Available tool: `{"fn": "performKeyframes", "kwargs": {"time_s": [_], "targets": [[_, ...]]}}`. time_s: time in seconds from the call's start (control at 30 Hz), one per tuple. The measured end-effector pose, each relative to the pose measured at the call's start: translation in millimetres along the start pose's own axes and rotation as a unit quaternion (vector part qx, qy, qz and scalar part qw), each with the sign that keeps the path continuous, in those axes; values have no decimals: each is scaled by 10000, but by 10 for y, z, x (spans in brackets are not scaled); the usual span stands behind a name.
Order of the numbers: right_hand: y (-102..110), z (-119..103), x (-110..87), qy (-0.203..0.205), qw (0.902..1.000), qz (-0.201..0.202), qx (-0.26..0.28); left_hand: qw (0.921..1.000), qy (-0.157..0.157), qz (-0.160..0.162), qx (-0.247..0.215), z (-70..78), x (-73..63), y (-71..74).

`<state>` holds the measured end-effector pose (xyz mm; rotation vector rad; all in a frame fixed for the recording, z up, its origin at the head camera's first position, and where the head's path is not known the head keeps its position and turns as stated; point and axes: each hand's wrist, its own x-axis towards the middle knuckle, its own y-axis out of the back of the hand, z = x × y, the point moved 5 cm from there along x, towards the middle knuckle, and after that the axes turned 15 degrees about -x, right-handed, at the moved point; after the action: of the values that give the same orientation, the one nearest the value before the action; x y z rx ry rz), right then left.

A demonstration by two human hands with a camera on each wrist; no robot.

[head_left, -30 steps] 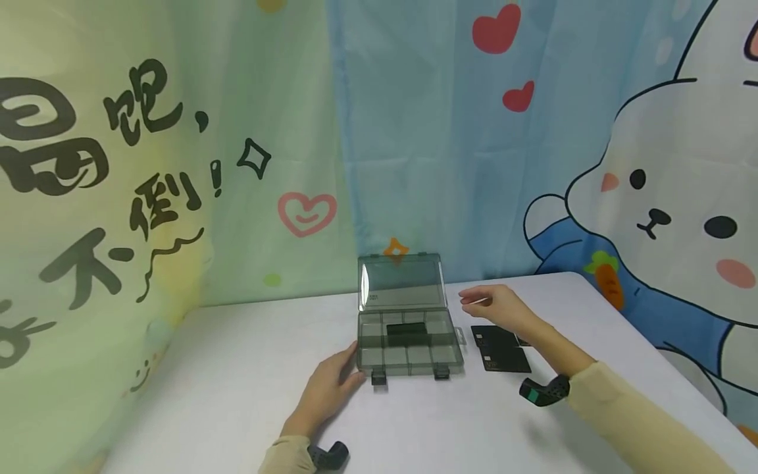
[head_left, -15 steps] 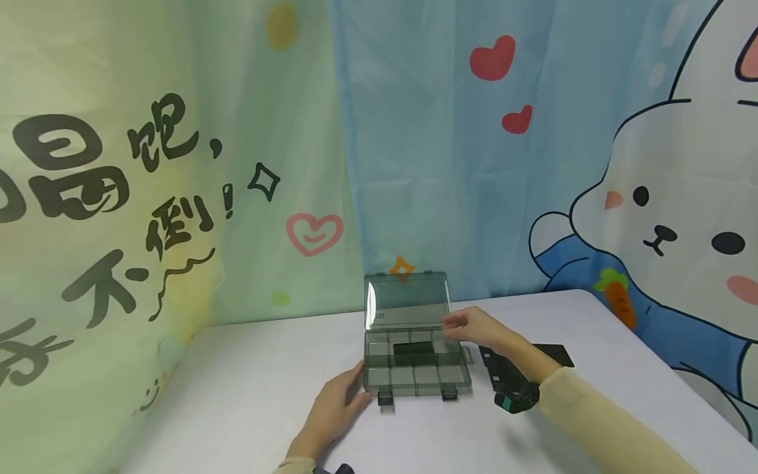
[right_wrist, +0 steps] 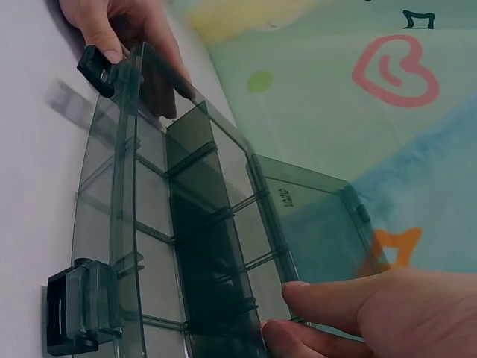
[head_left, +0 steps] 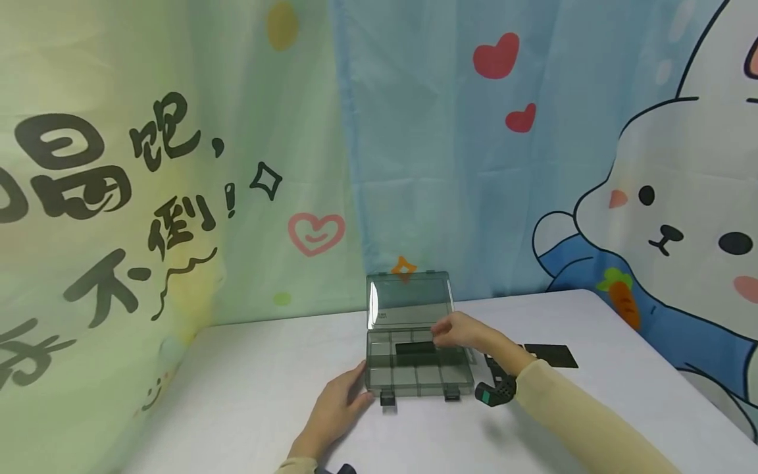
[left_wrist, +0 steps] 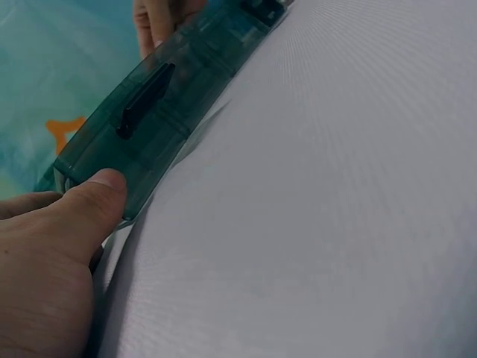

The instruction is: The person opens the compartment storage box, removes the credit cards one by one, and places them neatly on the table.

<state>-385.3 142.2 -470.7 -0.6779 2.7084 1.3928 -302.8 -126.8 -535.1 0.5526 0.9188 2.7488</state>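
A smoky see-through plastic compartment box lies on the white table, its lid raised at the back. Across its inner dividers is a black flat rectangle, its exact kind unclear. My left hand grips the box's front left corner; the left wrist view shows the thumb on the front wall. Over the right half, my right hand has bent fingers near the black rectangle's right end. In the right wrist view, the right fingertips are close to the rear rim; whether they pinch anything is unclear.
Black cards lie right of the box, partly covered by my right forearm. Two dark clasps hang from the box's front edge. A printed curtain rises behind the white table.
My right hand has moved left from beside the box to above its compartments. The left hand stays at the corner. The head view has tilted slightly upward.
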Motion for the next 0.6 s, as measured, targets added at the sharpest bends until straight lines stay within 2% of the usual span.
{"fn": "performKeyframes", "kwargs": {"time_s": [0.13, 0.37, 0.6], "targets": [[-39, 27, 38, -112, 9999, -14, -44, 10000, 12, -29, 54, -7, -3, 2], [-80, -9, 55, -229, 9988, -27, 425, 9999, 33, -47, 83, -33, 0, 2], [-110, -69, 34, -80, 9986, -148, 494, 9999, 23, -51, 97, -39, 11, -8]]}}
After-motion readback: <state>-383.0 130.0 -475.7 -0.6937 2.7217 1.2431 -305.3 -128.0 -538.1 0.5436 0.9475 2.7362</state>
